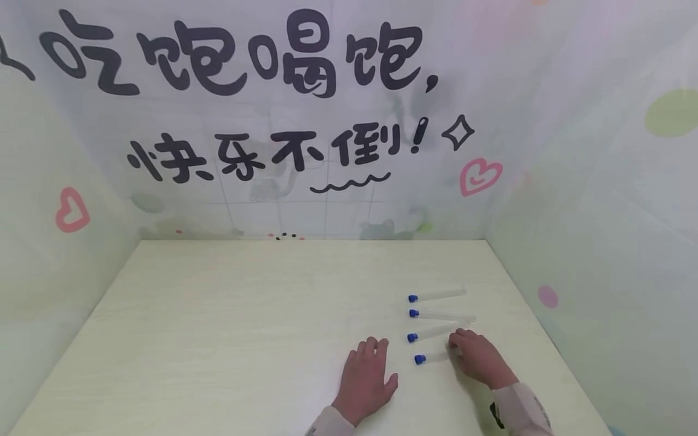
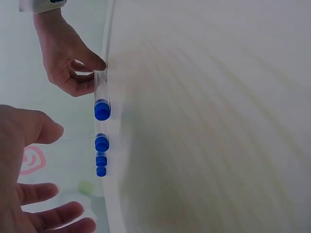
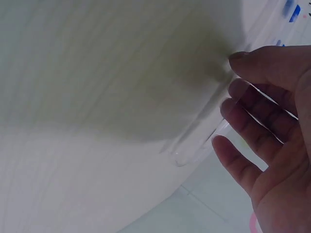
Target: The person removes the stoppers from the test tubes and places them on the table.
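Observation:
Several clear tubes with blue caps lie in a rough column on the table, caps toward the left. The nearest capped tube (image 1: 434, 358) has my right hand (image 1: 481, 358) at its uncapped end, thumb and fingertips pinching it. In the right wrist view, the clear rounded end of this tube (image 3: 187, 154) sticks out past my right hand (image 3: 272, 116). To the left of the caps, my left hand (image 1: 364, 380) is held over the table with fingers spread and nothing in them. Farther back lie a second tube (image 1: 433, 332), a third tube (image 1: 442, 315) and the farthest tube (image 1: 438, 295).
The pale wood-grain table (image 1: 218, 327) reaches back to a printed wall sheet (image 1: 305, 212) with large dark characters. A light side sheet (image 1: 611, 254) stands along the right edge, and another sheet (image 1: 43, 272) along the left.

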{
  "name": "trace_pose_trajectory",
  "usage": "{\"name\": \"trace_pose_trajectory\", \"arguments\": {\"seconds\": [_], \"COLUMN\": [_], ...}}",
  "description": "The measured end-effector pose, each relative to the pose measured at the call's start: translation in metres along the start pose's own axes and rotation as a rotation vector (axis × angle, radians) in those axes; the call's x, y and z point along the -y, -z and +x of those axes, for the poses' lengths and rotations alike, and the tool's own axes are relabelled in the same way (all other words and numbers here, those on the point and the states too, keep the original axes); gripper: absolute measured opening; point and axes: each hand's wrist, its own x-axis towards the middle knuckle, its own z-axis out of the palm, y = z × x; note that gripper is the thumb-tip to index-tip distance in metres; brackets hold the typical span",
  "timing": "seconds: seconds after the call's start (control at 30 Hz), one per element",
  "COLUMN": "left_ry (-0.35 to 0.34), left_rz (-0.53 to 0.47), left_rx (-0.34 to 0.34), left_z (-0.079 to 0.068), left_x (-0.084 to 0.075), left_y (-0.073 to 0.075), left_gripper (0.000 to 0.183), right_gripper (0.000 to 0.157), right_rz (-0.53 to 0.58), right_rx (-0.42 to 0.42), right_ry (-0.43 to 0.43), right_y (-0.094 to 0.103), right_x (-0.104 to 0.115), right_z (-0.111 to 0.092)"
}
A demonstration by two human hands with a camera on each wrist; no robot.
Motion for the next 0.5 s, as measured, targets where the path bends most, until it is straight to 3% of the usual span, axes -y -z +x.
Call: {"name": "trace_pose_trajectory", "arguments": {"seconds": [0.3, 0.5], "left_ry": [0.013, 0.020], "left_rz": [-0.022, -0.044], "left_rx": [0.020, 0.019], "left_z": [0.000, -0.001], "left_x": [0.005, 0.010], "left_y": [0.004, 0.010], "left_gripper": [0.052, 0.052], "right_gripper": [0.024, 0.023], "right_rz": [0.063, 0.063], "right_rx": [0.010, -0.056], "right_ry": [-0.048, -0.009], "right_y": [0.011, 0.018], "right_x": [0.026, 0.044], "right_z": [0.001, 0.000]}}
